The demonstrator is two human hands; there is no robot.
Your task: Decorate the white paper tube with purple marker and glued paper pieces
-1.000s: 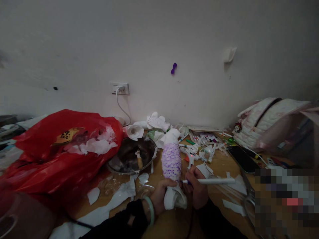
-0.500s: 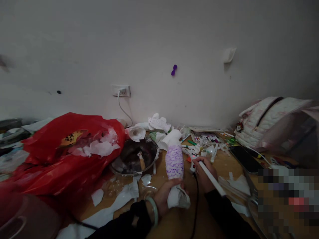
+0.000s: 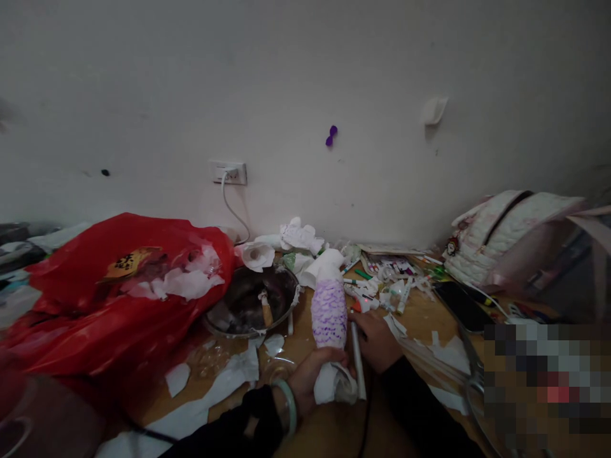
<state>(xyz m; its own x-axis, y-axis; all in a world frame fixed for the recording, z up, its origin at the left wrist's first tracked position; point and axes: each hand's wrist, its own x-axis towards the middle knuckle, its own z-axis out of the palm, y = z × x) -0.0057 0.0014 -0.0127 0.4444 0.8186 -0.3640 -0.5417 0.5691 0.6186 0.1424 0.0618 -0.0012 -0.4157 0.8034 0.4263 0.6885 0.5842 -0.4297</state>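
Observation:
My left hand [image 3: 305,381] is wrapped round the lower part of a fish-shaped paper figure [image 3: 329,312]. The figure has a purple scale pattern on its white body, and its paper end flares out below my fingers. Close on its right, my right hand [image 3: 379,340] pinches the upper end of a long white stick [image 3: 358,366], which points down toward me. Whether the stick touches the figure, I cannot tell. Past my right fingers lies a white glue gun [image 3: 365,302] with a small red light, partly hidden by clutter.
On the left are a red plastic bag [image 3: 128,299] and a dark pan [image 3: 238,318] holding a brown stub. Torn paper [image 3: 229,375] lies in front. Markers and scraps, a phone [image 3: 463,305] and a quilted backpack [image 3: 506,235] are on the right.
My right hand has moved left, closer to the figure, and the white stick has swung from slanting rightward to nearly straight down. My left hand keeps its hold; the view has shifted slightly.

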